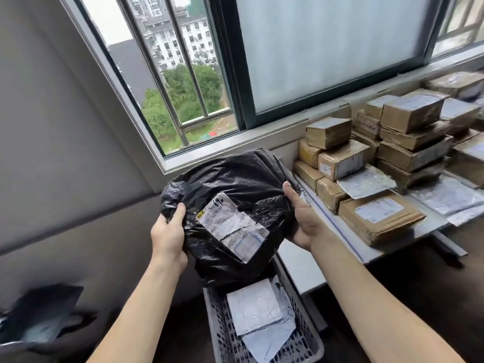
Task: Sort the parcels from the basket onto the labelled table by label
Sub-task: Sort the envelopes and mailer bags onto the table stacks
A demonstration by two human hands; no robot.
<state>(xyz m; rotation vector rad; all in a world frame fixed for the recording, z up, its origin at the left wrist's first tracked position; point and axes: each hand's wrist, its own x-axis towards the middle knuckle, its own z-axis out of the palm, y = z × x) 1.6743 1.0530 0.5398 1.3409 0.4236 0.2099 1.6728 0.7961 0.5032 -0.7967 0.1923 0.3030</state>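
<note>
Holding the black bag parcel (235, 184) with both hands. Your left hand (169, 231) has its thumb on top at the left edge, and the fingers look wrapped underneath. Your right hand (303, 218) cups the right edge with the thumb flat along the top; its fingers are hidden below.

The parcel is in the air over the far end of the basket (222, 334), just left of the table (293, 268). The white label (233, 226) faces up between your thumbs. It is creased, and I can't read the handwritten mark for sure.

Handling, my read:
- The film is wrinkled and bulging, with no stiff edge, so the contents are probably soft.
- It looks bulky rather than heavy.
- The glossy plastic will likely be slick, and loose film may slide or stretch if pinched alone.
- Grip through the film into the bulk, at opposite edges, with palms underneath.
- Stay off the label.
- It should tolerate a firm squeeze, but fragility is unknown.

Grey mailers (256, 305) lie flat in the basket. Cardboard boxes (408, 142) are stacked on the right, far side of the table. I can't make out any zone labels on the table.
</note>
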